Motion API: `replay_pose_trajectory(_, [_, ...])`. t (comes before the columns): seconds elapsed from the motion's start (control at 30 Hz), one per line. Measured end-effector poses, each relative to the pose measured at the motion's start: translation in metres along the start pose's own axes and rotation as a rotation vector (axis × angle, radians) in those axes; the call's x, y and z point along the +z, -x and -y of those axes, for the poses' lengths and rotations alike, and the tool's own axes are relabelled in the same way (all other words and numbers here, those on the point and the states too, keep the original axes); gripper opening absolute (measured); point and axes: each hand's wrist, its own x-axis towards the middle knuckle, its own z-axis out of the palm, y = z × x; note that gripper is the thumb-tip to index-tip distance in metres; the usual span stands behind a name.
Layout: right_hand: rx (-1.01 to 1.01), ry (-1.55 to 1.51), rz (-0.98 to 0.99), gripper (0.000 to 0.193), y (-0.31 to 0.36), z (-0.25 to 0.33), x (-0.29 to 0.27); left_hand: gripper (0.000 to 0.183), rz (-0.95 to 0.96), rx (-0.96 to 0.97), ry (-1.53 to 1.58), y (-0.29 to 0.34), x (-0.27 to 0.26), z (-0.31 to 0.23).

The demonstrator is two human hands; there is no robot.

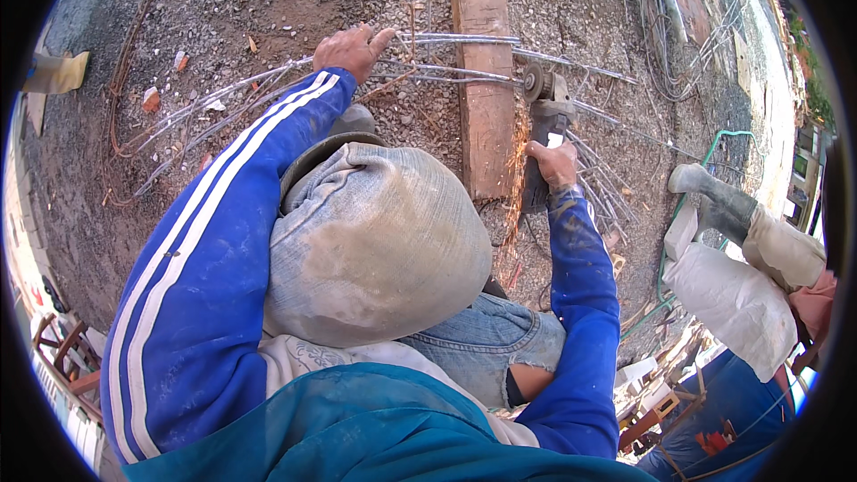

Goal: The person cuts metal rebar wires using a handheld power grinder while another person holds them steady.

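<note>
Several long grey metal rods (pixel 446 69), apparently rebar, lie across a thick wooden beam (pixel 483 116). My left hand (pixel 348 51) is closed over the rods left of the beam, with one finger stretched to the right; the grip underneath is hidden. Just past the beam's right edge, my right hand (pixel 555 165) is wrapped around the body of an angle grinder (pixel 552 109). Its disc (pixel 534 82) meets the rods there. Orange sparks (pixel 515 174) stream from it down toward me, along the beam. My bent knees in worn jeans (pixel 375 241) are close below.
Gravelly ground (pixel 268 0) with brick bits surrounds the beam. Cut rods (pixel 607 192) lie right of the grinder. Another person's legs in grey boots (pixel 714 201) are at the right, near a green hose (pixel 732 134). A yellowish boot (pixel 67 73) shows at the far left.
</note>
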Motion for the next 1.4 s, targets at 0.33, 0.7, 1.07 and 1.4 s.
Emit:
replay_pose_trajectory(0.33, [-0.021,-0.023,-0.027,0.051,0.000,0.002,0.004,0.066,0.009,0.002,0.005,0.001,-0.001,0.003])
replay_pose_trajectory(0.7, [-0.001,-0.086,0.009,0.053,0.002,0.007,0.005,0.065,-0.050,0.015,0.023,0.003,0.000,0.004])
replay_pose_trajectory(1.07, [-0.046,-0.362,0.023,0.021,0.053,-0.014,-0.014,0.063,-0.028,-0.003,0.048,0.005,-0.003,-0.003])
replay_pose_trajectory(1.4, [-0.038,-0.645,0.014,0.019,0.082,0.022,-0.056,0.055,-0.288,0.442,0.199,0.049,-0.056,0.086])
